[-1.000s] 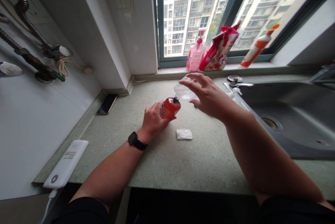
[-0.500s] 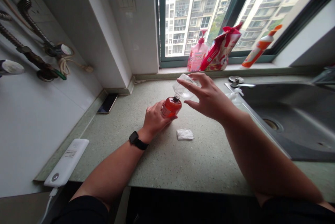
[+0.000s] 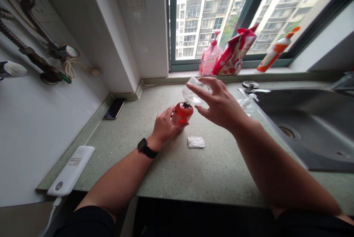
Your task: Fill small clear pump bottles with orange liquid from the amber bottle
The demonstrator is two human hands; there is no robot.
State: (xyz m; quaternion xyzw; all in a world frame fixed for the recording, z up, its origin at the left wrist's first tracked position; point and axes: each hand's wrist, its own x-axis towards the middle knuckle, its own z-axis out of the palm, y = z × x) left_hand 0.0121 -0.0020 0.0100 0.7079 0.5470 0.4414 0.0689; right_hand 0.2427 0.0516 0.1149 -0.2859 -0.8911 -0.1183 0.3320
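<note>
Red bottle (image 3: 183, 113), where's it at?
Over the countertop (image 3: 155, 174), left hand (image 3: 163, 128) gripping it, fingers wrapped round its side.
Right hand (image 3: 217, 100)?
Gripping clear bottle (image 3: 195, 91), tipped, neck down at the red one's mouth.
Nearby?
White folded tissue (image 3: 196, 142) on the countertop, just nearer the person. Sink (image 3: 320, 119) off to the right. Liquid flow: can't tell.

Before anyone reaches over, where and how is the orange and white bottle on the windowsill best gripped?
Probably around the middle of the orange and white bottle, from the room side: its long, slim body suits a wrap, the orange cap is narrower, and the window frame lies behind it.
</note>
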